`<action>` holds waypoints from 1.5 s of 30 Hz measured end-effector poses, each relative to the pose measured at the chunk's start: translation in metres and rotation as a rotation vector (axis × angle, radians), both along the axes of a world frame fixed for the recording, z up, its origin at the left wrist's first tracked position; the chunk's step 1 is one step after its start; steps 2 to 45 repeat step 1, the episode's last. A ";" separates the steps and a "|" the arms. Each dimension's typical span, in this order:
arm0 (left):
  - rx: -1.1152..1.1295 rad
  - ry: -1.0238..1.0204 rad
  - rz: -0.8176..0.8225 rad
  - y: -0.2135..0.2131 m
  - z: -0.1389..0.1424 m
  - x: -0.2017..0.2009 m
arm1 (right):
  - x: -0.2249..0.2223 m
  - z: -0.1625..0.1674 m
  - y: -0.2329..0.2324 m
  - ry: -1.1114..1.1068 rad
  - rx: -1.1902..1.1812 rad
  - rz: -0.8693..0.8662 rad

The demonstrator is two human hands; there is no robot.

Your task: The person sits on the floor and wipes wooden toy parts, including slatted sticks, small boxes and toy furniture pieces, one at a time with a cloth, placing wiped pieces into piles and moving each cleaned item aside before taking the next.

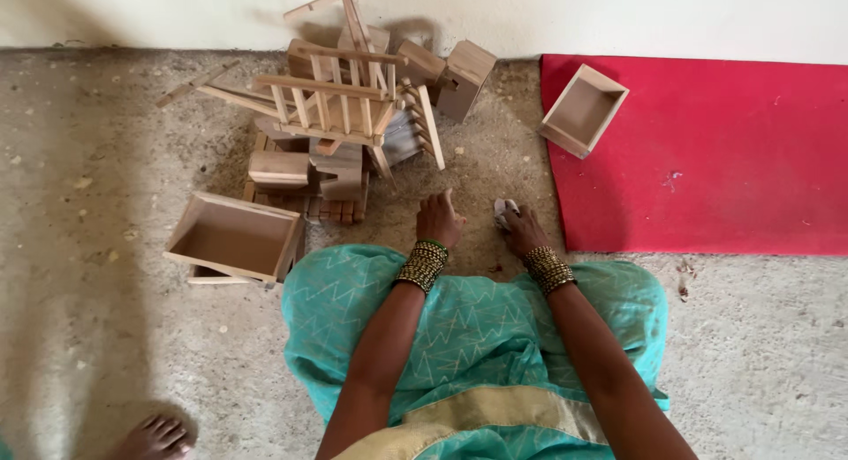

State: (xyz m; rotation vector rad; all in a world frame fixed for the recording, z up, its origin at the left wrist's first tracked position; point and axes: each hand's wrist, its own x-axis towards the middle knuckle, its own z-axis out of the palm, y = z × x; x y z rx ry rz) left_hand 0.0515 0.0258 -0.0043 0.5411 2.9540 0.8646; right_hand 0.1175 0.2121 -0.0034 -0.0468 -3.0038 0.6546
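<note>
Both hands are seen lowered to the bare concrete floor (106, 319) in front of the knees, which are covered by a turquoise patterned cloth (477, 328). The left hand (437, 220) is held just above or on the floor with its fingers curled loosely downward and nothing gripped in them; whether the fingertips touch the ground cannot be told. The right hand (523, 230) is set just beside it, and its fingers are closed around a small whitish scrap (504, 208), which looks like a piece of cloth or paper, pressed at the floor close to the near left edge of the red mat (707, 160). Stacked green and gold bangles are worn on both wrists. Beyond the hands, toward the wall (618, 14), a heap of unfinished wooden pieces (340, 116) is piled: slatted frames are leaned over solid blocks and small box-like parts. An open wooden box (234, 239) is lying on the floor at the left of the knees, touching the near side of the heap. A second, smaller open wooden tray (583, 111) is placed on the far left corner of the mat, tilted, well apart from the hands. At the bottom left edge of the view, the bare toes of a foot (155, 438) are seen on the floor.
</note>
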 end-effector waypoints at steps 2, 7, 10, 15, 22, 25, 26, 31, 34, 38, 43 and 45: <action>0.000 -0.008 -0.002 -0.003 0.001 0.000 | 0.000 0.000 -0.004 0.010 0.004 0.013; 0.000 -0.008 -0.002 -0.003 0.001 0.000 | 0.000 0.000 -0.004 0.010 0.004 0.013; 0.000 -0.008 -0.002 -0.003 0.001 0.000 | 0.000 0.000 -0.004 0.010 0.004 0.013; 0.000 -0.008 -0.002 -0.003 0.001 0.000 | 0.000 0.000 -0.004 0.010 0.004 0.013; 0.000 -0.008 -0.002 -0.003 0.001 0.000 | 0.000 0.000 -0.004 0.010 0.004 0.013; 0.000 -0.008 -0.002 -0.003 0.001 0.000 | 0.000 0.000 -0.004 0.010 0.004 0.013; 0.000 -0.008 -0.002 -0.003 0.001 0.000 | 0.000 0.000 -0.004 0.010 0.004 0.013; 0.000 -0.008 -0.002 -0.003 0.001 0.000 | 0.000 0.000 -0.004 0.010 0.004 0.013; 0.000 -0.008 -0.002 -0.003 0.001 0.000 | 0.000 0.000 -0.004 0.010 0.004 0.013; 0.000 -0.008 -0.002 -0.003 0.001 0.000 | 0.000 0.000 -0.004 0.010 0.004 0.013; 0.000 -0.008 -0.002 -0.003 0.001 0.000 | 0.000 0.000 -0.004 0.010 0.004 0.013; 0.000 -0.008 -0.002 -0.003 0.001 0.000 | 0.000 0.000 -0.004 0.010 0.004 0.013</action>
